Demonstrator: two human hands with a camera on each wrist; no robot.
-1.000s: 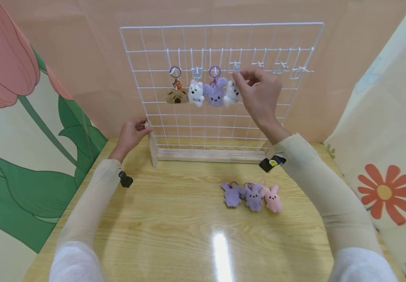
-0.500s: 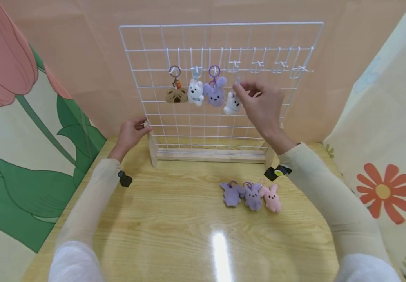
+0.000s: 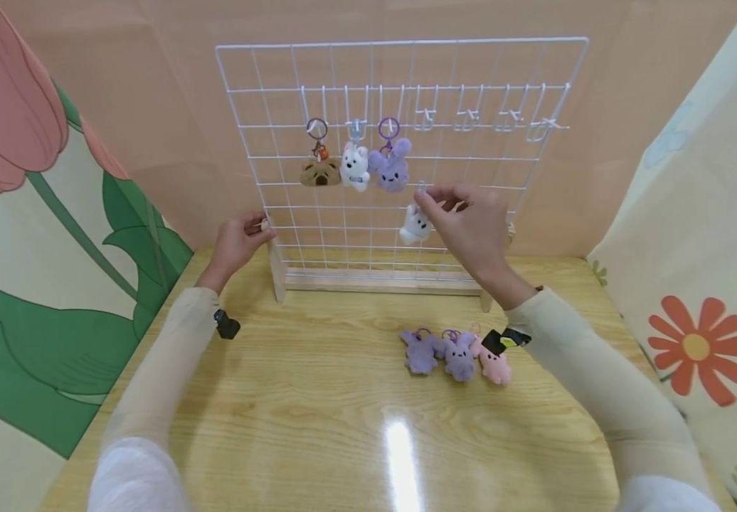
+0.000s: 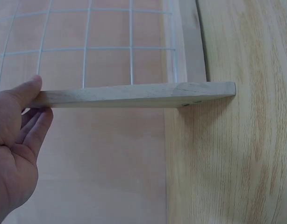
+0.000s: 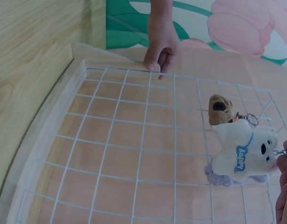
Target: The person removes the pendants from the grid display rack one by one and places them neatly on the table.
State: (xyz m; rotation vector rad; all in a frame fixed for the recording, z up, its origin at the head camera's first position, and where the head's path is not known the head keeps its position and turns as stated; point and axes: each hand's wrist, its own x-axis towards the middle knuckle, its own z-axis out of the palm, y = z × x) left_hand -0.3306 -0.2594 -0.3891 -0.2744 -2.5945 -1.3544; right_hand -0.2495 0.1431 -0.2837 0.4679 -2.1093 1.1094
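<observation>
My right hand [image 3: 471,220] pinches the top of a white plush keychain [image 3: 416,225] between thumb and fingertips, in front of the wire grid rack [image 3: 343,45]. In the right wrist view this white plush [image 5: 255,147] carries a blue "happy" label, and its short chain runs up to the fingers. My left hand [image 3: 237,242] grips the rack's wooden side piece [image 4: 134,95] near its upper end, thumb on one face and fingers on the other. On hooks at the left hang a brown bear keychain [image 3: 320,173], a white plush keychain [image 3: 356,169] and a purple plush keychain [image 3: 392,174].
Several hooks without keychains, among them one hook [image 3: 425,119], line the right half of the grid. On the wooden table [image 3: 304,427] lie two purple plush keychains [image 3: 459,359] and a pink one [image 3: 495,368], partly covered by the right wrist camera [image 3: 495,342].
The white plush keychain has come off its hook and moved down in my right hand, to the lower part of the grid. My left hand has stayed on the wooden side piece.
</observation>
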